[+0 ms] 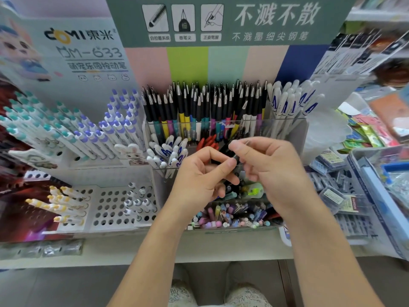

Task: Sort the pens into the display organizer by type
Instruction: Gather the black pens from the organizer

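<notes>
Both hands met at frame centre over the clear display organizer [294,125]: right hand [272,173] pinched a thin dark pen [240,149] btwn thumb and curled fingers, left hand [199,180] w/ thumb and forefinger closed on its lower end, pen slanting toward 1 o'clock. Risk as judged: the two-hand grip sat directly above the mixed pastel pens [230,216] at 6 o'clock, so a slip at hand-off could drop it into the wrong bin. The black-capped row [199,103] at 12 o'clock looked packed tight; forcing it in might knock neighbours askew or land it w/ the white pens [292,103] at 2 o'clock.
</notes>
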